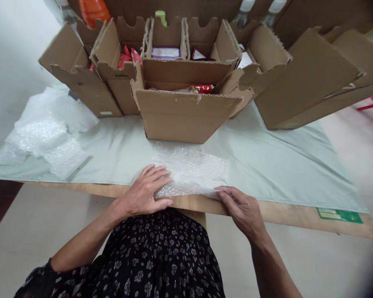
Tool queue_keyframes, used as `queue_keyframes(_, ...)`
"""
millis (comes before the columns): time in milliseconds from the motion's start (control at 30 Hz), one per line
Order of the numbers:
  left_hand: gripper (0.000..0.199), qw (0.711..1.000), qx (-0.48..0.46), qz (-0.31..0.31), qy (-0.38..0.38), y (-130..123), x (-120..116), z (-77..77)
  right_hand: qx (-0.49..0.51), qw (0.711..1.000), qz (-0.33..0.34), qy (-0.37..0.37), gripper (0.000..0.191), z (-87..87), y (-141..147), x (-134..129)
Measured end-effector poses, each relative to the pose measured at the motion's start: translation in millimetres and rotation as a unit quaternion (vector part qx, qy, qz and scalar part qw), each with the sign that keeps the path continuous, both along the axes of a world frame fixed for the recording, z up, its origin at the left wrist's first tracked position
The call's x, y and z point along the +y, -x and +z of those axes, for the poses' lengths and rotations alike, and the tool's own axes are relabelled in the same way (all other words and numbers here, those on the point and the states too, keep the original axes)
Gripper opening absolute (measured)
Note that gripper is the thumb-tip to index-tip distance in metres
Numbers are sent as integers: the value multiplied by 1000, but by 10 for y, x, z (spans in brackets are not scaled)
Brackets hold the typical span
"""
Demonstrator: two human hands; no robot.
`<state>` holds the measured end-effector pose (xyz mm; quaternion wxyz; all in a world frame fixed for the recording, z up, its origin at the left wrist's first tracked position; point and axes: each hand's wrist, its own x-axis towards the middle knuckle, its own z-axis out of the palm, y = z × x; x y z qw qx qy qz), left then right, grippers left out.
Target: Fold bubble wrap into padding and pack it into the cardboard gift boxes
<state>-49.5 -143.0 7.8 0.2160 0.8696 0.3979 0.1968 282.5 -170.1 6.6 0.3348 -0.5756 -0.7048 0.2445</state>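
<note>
A sheet of clear bubble wrap [192, 167] lies flat at the table's front edge, just before the middle cardboard box. My left hand [146, 188] rests on its left end, fingers stretched out and spread. At the near right corner, my right hand [240, 207] pinches the edge of the sheet between thumb and fingers. Whether anything lies under or inside the wrap, I cannot tell.
A cardboard box [186, 118] with red packets stands before a row of open cardboard boxes [108, 93]. More bubble wrap [46, 128] is piled at the left. A larger box [307, 82] stands right. Bottles show behind. A green card [340, 215] lies on the wooden edge.
</note>
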Motion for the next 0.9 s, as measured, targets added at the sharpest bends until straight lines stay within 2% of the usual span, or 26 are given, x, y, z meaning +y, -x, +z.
queue_keyframes(67,43,1000,-14,11,-10,-3,30,-44,15,999,-11,32,25,11,-9,38)
queue_keyframes(233,37,996,-73,35,-32,-19,122,-127,37,995,0,98,26,71,-28,128)
queue_keyframes(367,26,989,-118,76,-35,-58,177,-159,51,992,-2,120,28,94,-47,172)
queue_keyframes(567,12,984,-136,110,-32,-114,237,-157,68,993,-46,88,27,21,-49,186)
queue_keyframes(900,14,979,-138,147,-20,-172,289,-156,99,988,-105,46,25,-117,-20,235)
